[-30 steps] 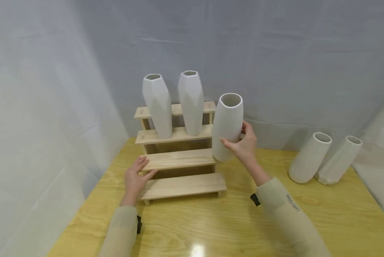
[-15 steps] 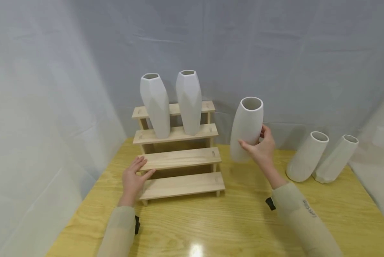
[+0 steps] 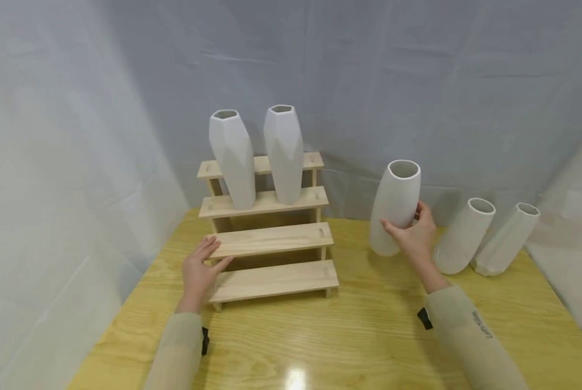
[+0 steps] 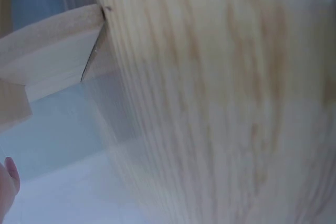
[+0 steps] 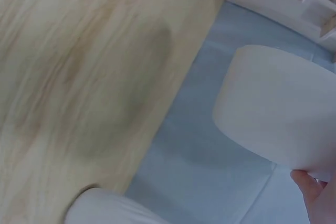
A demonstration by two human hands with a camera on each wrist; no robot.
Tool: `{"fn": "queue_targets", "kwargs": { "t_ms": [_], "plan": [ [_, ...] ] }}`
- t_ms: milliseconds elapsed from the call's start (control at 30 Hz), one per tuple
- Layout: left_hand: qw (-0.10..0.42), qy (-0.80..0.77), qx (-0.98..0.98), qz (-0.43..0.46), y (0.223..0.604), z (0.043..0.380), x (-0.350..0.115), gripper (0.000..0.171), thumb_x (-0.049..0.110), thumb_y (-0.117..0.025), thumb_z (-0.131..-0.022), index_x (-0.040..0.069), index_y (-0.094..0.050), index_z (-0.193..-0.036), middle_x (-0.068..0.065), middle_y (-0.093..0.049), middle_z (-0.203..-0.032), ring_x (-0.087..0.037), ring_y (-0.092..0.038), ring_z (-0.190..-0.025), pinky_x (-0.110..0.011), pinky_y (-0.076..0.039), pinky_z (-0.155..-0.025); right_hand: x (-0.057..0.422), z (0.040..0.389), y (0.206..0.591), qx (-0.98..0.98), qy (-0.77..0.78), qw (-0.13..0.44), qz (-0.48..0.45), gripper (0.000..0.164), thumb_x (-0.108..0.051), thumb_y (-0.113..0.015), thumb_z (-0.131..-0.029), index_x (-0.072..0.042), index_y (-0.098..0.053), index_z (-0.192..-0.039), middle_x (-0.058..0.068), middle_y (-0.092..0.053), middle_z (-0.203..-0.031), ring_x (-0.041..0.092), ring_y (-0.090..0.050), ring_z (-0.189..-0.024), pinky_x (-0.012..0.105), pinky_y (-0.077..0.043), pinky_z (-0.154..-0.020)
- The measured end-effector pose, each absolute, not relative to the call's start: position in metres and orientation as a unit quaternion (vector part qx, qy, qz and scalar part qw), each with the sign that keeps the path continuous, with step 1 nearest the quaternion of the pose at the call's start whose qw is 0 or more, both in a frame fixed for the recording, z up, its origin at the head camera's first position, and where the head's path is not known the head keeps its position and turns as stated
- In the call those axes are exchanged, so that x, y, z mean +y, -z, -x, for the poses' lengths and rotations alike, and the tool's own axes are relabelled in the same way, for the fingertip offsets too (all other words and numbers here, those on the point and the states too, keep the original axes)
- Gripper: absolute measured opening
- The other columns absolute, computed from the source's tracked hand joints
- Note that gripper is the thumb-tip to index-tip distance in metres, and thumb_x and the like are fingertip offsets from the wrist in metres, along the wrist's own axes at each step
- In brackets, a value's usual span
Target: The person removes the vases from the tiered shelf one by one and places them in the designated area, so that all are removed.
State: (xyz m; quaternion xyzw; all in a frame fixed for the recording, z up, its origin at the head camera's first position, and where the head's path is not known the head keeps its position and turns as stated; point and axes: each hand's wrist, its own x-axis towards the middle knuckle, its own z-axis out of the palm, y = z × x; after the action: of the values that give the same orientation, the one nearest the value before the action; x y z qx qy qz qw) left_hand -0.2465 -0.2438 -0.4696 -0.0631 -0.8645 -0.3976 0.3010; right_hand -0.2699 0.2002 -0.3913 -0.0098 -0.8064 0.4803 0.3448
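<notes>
My right hand [image 3: 414, 236] grips a smooth white vase [image 3: 397, 208] around its side, thumb in front. In the right wrist view the vase [image 5: 278, 106] is held clear of the tabletop, slightly tilted, with a shadow on the wood. At the left end of a pale wooden stepped stand [image 3: 271, 241], my left hand [image 3: 198, 273] rests against the second-lowest step, thumb spread along its front. Two faceted white vases, the left one [image 3: 233, 160] and the right one [image 3: 284, 154], stand on the second step from the top.
Two more white vases, a rounded one [image 3: 463, 238] and a faceted one [image 3: 507, 241], stand on the right of the yellowish wooden table [image 3: 291, 336]. Pale grey sheeting [image 3: 359, 81] hangs close behind the stand.
My right hand has carried the smooth vase rightward, away from the stand's right end and somewhat lower, towards the two vases on the right. My left hand stays at the stand.
</notes>
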Motion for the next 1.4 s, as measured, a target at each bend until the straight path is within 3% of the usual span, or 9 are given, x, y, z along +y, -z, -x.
{"fn": "queue_targets", "kwargs": {
  "t_ms": [267,600,1400],
  "plan": [
    [0.292,0.392,-0.87,0.062,0.469,0.246,-0.245,0.052,0.024,-0.079,-0.065,0.0,-0.062,-0.107,-0.01,-0.054,-0.119,-0.025,-0.041,-0.119,-0.039,-0.033,-0.098,0.218,0.275,0.411,-0.812,-0.48,0.326,0.064,0.077,-0.02,-0.079,-0.062,0.004,-0.04,-0.123,0.022,-0.049,-0.114,0.032,-0.046,-0.102,0.046,-0.04,-0.085],
    [0.306,0.389,-0.867,0.066,0.47,0.247,-0.245,0.051,0.023,-0.079,-0.065,0.0,-0.062,-0.107,-0.009,-0.055,-0.119,-0.024,-0.042,-0.118,-0.041,-0.035,-0.096,0.231,0.281,0.427,-0.817,-0.446,0.355,0.087,0.073,-0.021,-0.078,-0.062,0.004,-0.042,-0.121,0.022,-0.051,-0.109,0.033,-0.048,-0.098,0.047,-0.041,-0.082],
    [0.302,0.387,-0.868,0.068,0.471,0.247,-0.246,0.051,0.022,-0.079,-0.064,0.0,-0.062,-0.107,-0.01,-0.055,-0.119,-0.026,-0.042,-0.118,-0.043,-0.034,-0.097,0.239,0.284,0.442,-0.833,-0.415,0.348,0.111,0.074,-0.024,-0.077,-0.063,0.005,-0.041,-0.12,0.024,-0.05,-0.109,0.038,-0.048,-0.1,0.05,-0.04,-0.084]
  ]
}}
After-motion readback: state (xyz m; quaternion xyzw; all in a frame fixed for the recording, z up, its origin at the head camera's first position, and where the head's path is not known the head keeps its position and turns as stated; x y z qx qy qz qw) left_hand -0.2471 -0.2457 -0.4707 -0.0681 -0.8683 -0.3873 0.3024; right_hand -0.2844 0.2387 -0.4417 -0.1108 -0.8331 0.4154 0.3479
